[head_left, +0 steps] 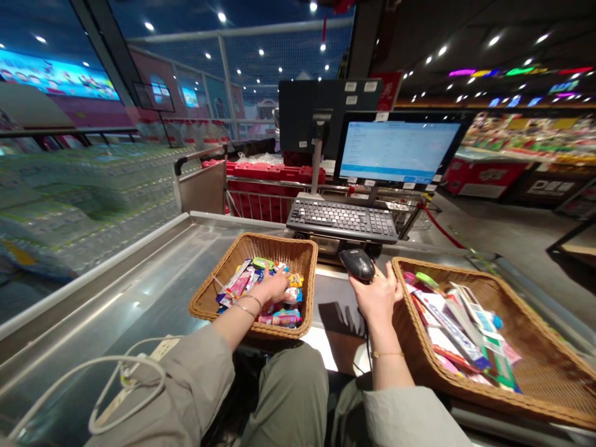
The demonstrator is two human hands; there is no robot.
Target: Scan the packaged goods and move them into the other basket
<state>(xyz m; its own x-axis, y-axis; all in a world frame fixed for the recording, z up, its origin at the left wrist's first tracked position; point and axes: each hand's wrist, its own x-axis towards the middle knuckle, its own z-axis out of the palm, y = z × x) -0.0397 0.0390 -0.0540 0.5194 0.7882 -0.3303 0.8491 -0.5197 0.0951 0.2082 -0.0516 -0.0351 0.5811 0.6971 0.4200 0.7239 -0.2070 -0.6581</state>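
Observation:
My left hand [274,287] reaches into the left wicker basket [205,301], its fingers apart over small colourful packets [239,284]. A green-topped packet [263,263] lies just beyond the fingertips, and a pink wrapped item [279,320] lies near the basket's front. My right hand [379,292] is closed around a black handheld barcode scanner [357,264]. The scanner's head points away from me, toward the left and the keyboard, and its cable hangs below the hand. Just right of that hand, the right wicker basket [549,347] holds stationery-like packs [459,326] and other items.
A black keyboard [342,218] stands behind the baskets, below a lit monitor [398,149]. The metal counter [167,273] extends left, with a white cable [125,360] and power strip [161,351] at its front. Stacked bottle packs [84,186] and a shopping cart [261,198] stand beyond.

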